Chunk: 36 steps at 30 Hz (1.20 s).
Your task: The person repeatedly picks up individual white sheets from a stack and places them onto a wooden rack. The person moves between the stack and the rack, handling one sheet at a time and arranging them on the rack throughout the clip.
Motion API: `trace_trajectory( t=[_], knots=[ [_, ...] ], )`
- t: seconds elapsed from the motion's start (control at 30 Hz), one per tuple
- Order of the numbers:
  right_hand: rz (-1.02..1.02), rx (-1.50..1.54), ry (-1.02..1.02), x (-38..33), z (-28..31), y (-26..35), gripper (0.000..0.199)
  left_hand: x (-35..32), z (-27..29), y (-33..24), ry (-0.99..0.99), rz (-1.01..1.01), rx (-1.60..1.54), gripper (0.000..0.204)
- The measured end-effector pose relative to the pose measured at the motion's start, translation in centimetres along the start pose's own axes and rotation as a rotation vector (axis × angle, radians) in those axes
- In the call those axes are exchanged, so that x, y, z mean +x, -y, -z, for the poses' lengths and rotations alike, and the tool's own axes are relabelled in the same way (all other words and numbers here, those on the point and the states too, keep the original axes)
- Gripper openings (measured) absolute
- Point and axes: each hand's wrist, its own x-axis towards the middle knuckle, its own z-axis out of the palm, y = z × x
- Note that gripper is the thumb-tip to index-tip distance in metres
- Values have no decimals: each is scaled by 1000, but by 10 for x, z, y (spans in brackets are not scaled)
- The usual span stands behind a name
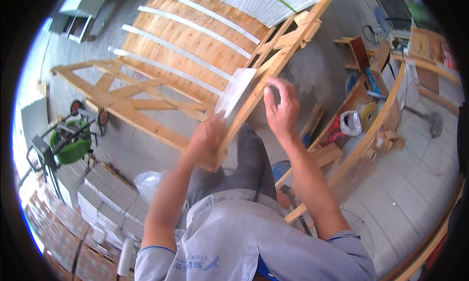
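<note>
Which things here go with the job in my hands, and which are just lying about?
Seemingly with the job:
white translucent sheet, at your left hand
wooden frame, beside your open right hand
wooden panel with white strips

Seemingly just lying about:
green wheeled machine
yellow spool
red-and-white bag

The wooden frame (141,124) is tan, the sheet (238,88) white, the panel (188,40) white-striped orange-brown.
</note>
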Motion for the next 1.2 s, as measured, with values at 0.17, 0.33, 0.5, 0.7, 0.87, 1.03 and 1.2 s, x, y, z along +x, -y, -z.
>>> trace_trajectory(
  t=[0.17, 0.33, 0.5, 0.7, 0.87, 1.03, 1.2],
  knots=[
    [111, -264, 403, 57, -31, -14, 37, 4, 10, -3, 38, 117, 8, 38],
    [114, -294, 779, 71, -52, -41, 28, 7, 10, 1, 65, 147, -67, 39],
    [162, -327, 738, 69, -57, -49, 31, 11, 13, -2, 111, 185, -146, 42],
    [200, -415, 753, 69, -62, -52, 41, 3, 9, -3, 258, 140, 223, 53],
    [211, -461, 780, 71, -63, -60, 30, -2, -5, 4, 195, 63, 282, 48],
    [268, -449, 785, 73, -59, -62, 24, -2, -11, 10, 199, 44, 198, 49],
    [252, -465, 874, 80, -53, -57, 20, -3, -11, 13, 194, -5, 225, 49]
  ],
)
